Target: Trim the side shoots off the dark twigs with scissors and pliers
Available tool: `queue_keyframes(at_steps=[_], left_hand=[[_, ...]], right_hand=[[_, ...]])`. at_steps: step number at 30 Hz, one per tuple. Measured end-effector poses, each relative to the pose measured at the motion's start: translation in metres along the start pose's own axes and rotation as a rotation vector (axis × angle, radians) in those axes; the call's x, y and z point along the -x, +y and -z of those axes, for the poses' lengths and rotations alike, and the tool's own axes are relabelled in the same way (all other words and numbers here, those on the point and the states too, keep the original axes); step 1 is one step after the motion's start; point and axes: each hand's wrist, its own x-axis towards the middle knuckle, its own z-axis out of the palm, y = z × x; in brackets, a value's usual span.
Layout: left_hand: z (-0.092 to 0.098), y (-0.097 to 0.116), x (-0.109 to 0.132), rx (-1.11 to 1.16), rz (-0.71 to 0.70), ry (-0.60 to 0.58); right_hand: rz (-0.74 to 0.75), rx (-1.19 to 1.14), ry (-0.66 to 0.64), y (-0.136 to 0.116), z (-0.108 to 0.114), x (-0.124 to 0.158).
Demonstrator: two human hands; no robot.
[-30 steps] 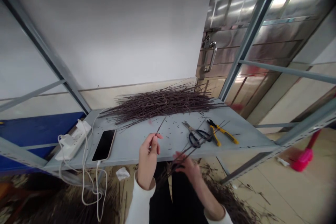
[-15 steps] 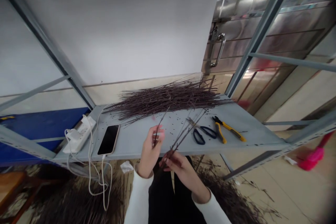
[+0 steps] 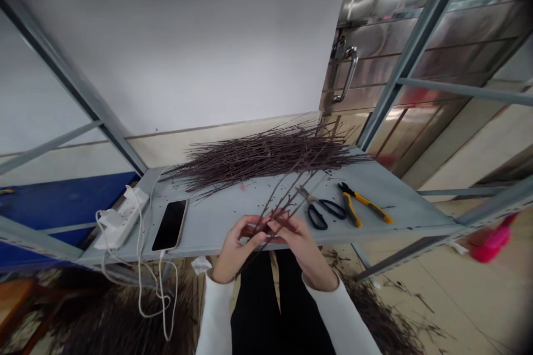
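Observation:
Several thin dark twigs [image 3: 287, 198] fan up and to the right from between my hands, at the shelf's front edge. My left hand [image 3: 240, 242] is closed around the lower part of the twigs, its fingers curled. My right hand [image 3: 295, 234] pinches the same twigs just to the right, and the two hands nearly meet. Beyond them a big pile of twigs [image 3: 254, 158] lies along the back of the shelf. Scissors [image 3: 320, 208] with dark handles lie to the right of the held twigs, partly open, beside yellow-and-black pliers [image 3: 360, 203].
On the grey shelf [image 3: 220, 211], a phone [image 3: 170, 226] with a white cable lies at left, near a white power strip [image 3: 122, 219]. Metal uprights frame both sides. More twigs [image 3: 375, 310] are heaped on the floor below. A metal door [image 3: 375, 61] stands back right.
My left hand, which held a single twig apart, has moved right and joined the right hand. That twig is now with the others, and the bunch has risen slightly.

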Motion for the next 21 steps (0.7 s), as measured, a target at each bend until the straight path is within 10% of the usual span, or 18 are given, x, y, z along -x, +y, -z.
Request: queue_keyframes(at_steps=[21], left_hand=[[-0.004, 0.0, 0.005, 0.211, 0.075, 0.208]], right_hand=[[-0.265, -0.21, 0.008, 0.024, 0.015, -0.015]])
